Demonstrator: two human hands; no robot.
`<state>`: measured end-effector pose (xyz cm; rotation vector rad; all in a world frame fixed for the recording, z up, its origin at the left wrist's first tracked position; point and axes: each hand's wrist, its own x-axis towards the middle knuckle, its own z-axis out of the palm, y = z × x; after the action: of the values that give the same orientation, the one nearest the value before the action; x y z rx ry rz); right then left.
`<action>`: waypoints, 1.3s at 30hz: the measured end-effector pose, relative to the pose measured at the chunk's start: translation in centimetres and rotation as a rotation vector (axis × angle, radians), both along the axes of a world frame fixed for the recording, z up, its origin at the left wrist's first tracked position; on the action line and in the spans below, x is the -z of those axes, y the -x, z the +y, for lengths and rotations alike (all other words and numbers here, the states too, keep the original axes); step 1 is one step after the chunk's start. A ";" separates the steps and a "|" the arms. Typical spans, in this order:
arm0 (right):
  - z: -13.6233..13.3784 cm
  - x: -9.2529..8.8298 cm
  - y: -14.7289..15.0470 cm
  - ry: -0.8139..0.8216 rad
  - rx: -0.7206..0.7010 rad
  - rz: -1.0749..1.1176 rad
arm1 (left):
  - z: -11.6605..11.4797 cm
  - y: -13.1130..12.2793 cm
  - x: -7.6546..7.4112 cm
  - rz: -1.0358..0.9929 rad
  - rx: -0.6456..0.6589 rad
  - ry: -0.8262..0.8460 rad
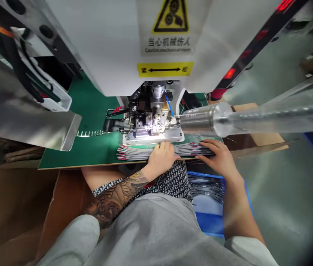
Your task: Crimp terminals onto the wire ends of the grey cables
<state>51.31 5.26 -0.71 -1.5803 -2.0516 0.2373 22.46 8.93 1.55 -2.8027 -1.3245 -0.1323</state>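
Two hands rest on a row of grey wires (140,152) lying along the front edge of the green tabletop (90,147). Left hand (160,157) loosely curled over the wires; right hand (219,157) flat, fingers pressing them. Lit crimping machine (151,122) stands just behind.

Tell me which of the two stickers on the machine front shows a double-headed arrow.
The lower yellow strip sticker, just above the lit crimping head. The upper sticker shows a gear warning triangle instead.
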 end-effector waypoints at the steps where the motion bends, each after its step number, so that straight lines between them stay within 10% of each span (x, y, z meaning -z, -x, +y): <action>1: -0.3 -0.4 0.5 -0.014 0.014 -0.022 | -0.1 0.0 0.3 -0.004 0.007 -0.011; 7: -0.6 -2.1 9.8 -0.077 -0.247 0.215 | -1.3 2.9 -0.3 -0.133 0.056 -0.037; 13: 1.5 -0.1 16.2 -0.147 -0.262 0.205 | -1.4 6.7 0.5 -0.108 -0.065 -0.095; 19: 2.0 0.4 17.0 -0.113 -0.203 -0.005 | -1.5 7.0 0.7 -0.158 -0.054 -0.032; 29: 0.8 1.1 17.2 -0.114 -0.147 0.024 | 0.4 16.8 -3.7 -0.177 -0.226 0.106; 39: 0.5 1.5 17.4 -0.160 -0.132 0.035 | 0.8 16.6 -4.1 -0.226 -0.204 0.053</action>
<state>33.88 5.72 -2.18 -1.3385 -2.0951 0.1438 5.81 9.76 5.61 -2.7390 -1.6754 -0.4237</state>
